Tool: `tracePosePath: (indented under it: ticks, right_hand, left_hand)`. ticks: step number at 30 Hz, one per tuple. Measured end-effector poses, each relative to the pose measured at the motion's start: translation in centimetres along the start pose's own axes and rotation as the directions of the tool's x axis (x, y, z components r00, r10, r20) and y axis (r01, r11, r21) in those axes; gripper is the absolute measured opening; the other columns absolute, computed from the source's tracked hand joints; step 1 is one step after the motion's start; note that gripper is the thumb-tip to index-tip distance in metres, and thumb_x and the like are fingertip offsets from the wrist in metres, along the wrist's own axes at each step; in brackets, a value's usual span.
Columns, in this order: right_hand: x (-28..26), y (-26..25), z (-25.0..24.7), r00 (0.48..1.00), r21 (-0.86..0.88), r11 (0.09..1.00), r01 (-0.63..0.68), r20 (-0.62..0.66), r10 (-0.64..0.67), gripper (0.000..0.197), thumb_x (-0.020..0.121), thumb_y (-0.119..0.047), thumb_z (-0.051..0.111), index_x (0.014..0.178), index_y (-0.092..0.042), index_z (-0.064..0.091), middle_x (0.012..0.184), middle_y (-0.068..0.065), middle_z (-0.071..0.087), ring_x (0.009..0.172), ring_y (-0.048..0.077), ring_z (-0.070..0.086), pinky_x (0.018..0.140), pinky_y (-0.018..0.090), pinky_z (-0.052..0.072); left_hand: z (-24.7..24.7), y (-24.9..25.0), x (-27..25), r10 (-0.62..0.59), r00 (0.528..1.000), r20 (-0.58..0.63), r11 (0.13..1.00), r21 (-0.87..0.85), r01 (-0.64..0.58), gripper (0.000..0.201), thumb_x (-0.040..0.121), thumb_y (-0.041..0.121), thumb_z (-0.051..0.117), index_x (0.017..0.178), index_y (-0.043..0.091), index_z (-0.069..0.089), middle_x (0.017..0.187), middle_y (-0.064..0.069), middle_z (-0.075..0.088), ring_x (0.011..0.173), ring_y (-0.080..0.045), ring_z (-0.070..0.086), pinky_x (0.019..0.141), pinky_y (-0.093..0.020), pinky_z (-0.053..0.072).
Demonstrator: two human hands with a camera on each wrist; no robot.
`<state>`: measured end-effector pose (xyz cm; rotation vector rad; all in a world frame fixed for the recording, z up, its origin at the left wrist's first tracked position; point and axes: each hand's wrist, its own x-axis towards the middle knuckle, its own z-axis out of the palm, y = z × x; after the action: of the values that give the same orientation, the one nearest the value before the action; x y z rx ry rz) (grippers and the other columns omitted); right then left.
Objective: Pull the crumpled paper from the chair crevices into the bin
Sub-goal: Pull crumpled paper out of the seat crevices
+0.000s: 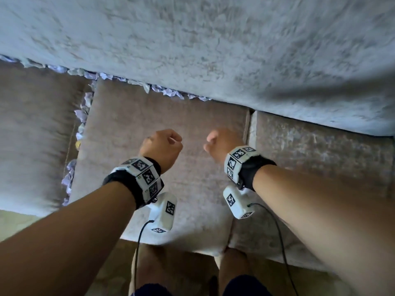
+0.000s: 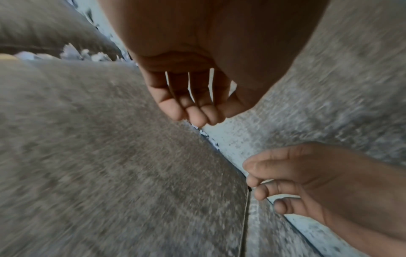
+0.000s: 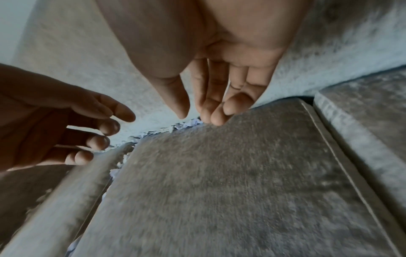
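Your two forearms fill the near part of the head view, each with a marker-covered wrist band. Your left hand (image 1: 161,149) and right hand (image 1: 220,144) hover side by side over the middle seat cushion (image 1: 171,124), neither touching it. Both grips are empty: the wrist views show the fingers loosely curled with gaps between them and nothing held.

The crumpled paper (image 1: 171,94) lies ahead of both grips, wedged in the crevice where the seat cushion meets the backrest (image 1: 213,39). That line of paper runs crosswise to your reach, from ahead of your right grip away to the left. A second run of paper (image 1: 82,116) sits in the side crevice, off to the left of your left grip, running toward you.

Your right grip looks nearest the end of the back row; your left is better placed for the side crevice. You'll need to reach forward and down. No bin is in view.
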<state>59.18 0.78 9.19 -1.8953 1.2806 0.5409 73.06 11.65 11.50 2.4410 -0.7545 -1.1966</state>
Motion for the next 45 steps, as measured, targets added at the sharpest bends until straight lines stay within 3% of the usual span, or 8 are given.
tracePosePath:
  ticks: [8,13,19,24,29,32,40,45]
  right_hand:
    - [9.7,-0.2,5.9,0.981,0.229,0.971,-0.075,-0.156,0.113,0.008,0.086,-0.030,0.065,0.093,-0.027,0.066,0.100,-0.007,0.071,0.096,0.016,0.065,0.093,0.029,0.050]
    - [16.3,-1.5,7.1,0.923,0.409,0.909,-0.083,-0.312,0.225,0.038,0.087,-0.028,0.066,0.124,-0.025,0.057,0.088,-0.008,0.065,0.096,0.019,0.065,0.090,0.032,0.052]
    - [20.5,-0.9,7.6,0.908,0.253,0.953,-0.165,-0.338,0.247,0.064,0.086,-0.043,0.058,0.144,-0.037,0.033,0.121,0.001,0.065,0.117,0.031,0.055,0.097,0.036,0.045]
    - [21.7,-0.7,7.6,0.877,0.253,0.955,-0.154,-0.410,0.250,0.041,0.090,-0.047,0.054,0.129,-0.035,0.051,0.130,-0.001,0.060,0.119,0.033,0.054,0.092,0.037,0.045]
    - [22.4,-0.7,7.2,0.848,0.359,0.922,-0.146,-0.434,0.303,0.018,0.091,-0.038,0.054,0.099,-0.026,0.064,0.103,0.001,0.070,0.098,0.030,0.064,0.069,0.028,0.043]
    - [22.2,-0.6,7.1,0.847,0.392,0.909,-0.145,-0.426,0.319,0.011,0.089,-0.026,0.055,0.081,-0.027,0.062,0.098,-0.003,0.071,0.097,0.026,0.065,0.072,0.025,0.044]
    - [19.5,1.2,7.5,0.844,0.395,0.919,-0.015,-0.487,0.223,0.013,0.097,-0.020,0.044,0.098,-0.011,0.054,0.102,0.012,0.066,0.097,0.034,0.060,0.069,0.029,0.034]
    - [18.6,3.2,7.4,0.773,0.274,0.958,0.083,-0.624,0.111,0.017,0.095,-0.019,0.052,0.089,-0.004,0.058,0.118,0.014,0.051,0.076,0.015,0.050,0.064,0.016,0.029]
  left_hand:
    - [3.2,-3.4,12.5,0.101,0.995,0.029,0.991,0.087,-0.103,0.013,0.088,0.024,0.059,0.085,0.036,0.065,0.085,0.014,0.065,0.084,-0.015,0.063,0.074,-0.024,0.045]
    - [3.1,-5.5,17.6,0.170,0.985,-0.017,0.983,0.078,-0.168,0.014,0.086,0.024,0.059,0.085,0.034,0.068,0.081,0.016,0.066,0.088,-0.015,0.065,0.081,-0.025,0.048]
    - [5.5,-8.1,20.1,0.180,0.984,0.012,0.981,0.078,-0.180,0.012,0.082,0.027,0.059,0.088,0.036,0.063,0.069,0.020,0.062,0.077,-0.010,0.062,0.078,-0.026,0.050]
    - [6.2,-8.7,19.6,0.164,0.986,-0.036,0.986,-0.006,-0.164,0.012,0.082,0.025,0.060,0.089,0.033,0.064,0.060,0.021,0.059,0.061,0.004,0.054,0.065,-0.018,0.043]
    - [5.6,-7.5,20.3,0.137,0.991,-0.004,0.991,-0.002,-0.137,0.010,0.084,0.030,0.061,0.079,0.039,0.060,0.061,0.021,0.058,0.063,0.001,0.054,0.066,-0.024,0.044]
    - [5.3,-6.6,20.8,0.140,0.990,0.000,0.990,-0.022,-0.140,0.013,0.084,0.028,0.062,0.077,0.039,0.061,0.061,0.021,0.058,0.057,0.005,0.052,0.060,-0.020,0.041]
    - [7.0,-2.1,23.1,0.367,0.923,-0.118,0.930,0.063,-0.362,0.019,0.082,0.028,0.062,0.098,0.030,0.071,0.115,0.009,0.060,0.094,-0.012,0.061,0.083,-0.023,0.045]
    - [8.4,-1.0,24.1,0.423,0.896,-0.138,0.889,0.253,-0.381,0.035,0.086,0.031,0.055,0.120,0.032,0.064,0.130,0.009,0.055,0.110,-0.021,0.058,0.083,-0.031,0.045]
